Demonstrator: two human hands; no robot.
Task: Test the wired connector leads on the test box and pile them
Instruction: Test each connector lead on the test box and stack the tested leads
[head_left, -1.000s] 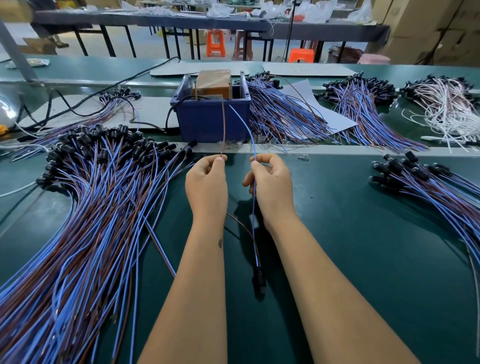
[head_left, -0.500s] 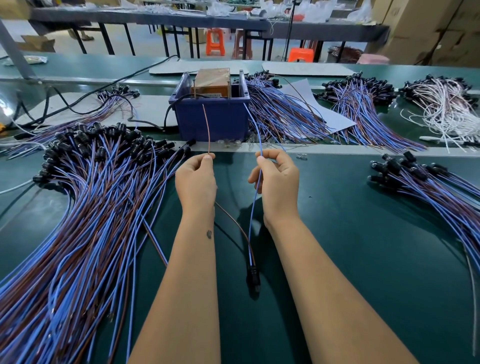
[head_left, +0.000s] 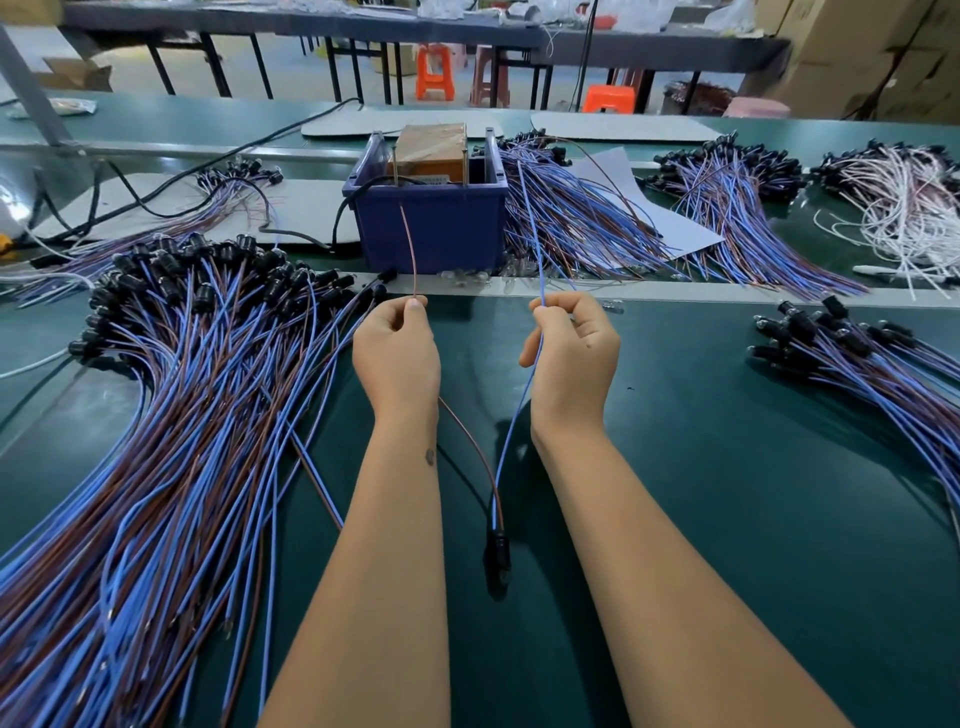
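Both hands have drawn apart, spreading the lead: the left hand (head_left: 397, 345) pinches the thin brown wire (head_left: 410, 249), the right hand (head_left: 571, 348) the blue wire (head_left: 530, 228). Its black connector (head_left: 497, 553) rests on the green tabletop (head_left: 727, 493); wire tips aim toward the tan test box (head_left: 431, 150), probably for probing next.

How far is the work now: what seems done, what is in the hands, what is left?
Apparently done: a large pile of leads lies left. In hand: the left hand pinches the brown wire and the right hand the blue wire of one lead, ends raised toward the test box; its black connector hangs below. Left: seemingly a smaller pile on the right.
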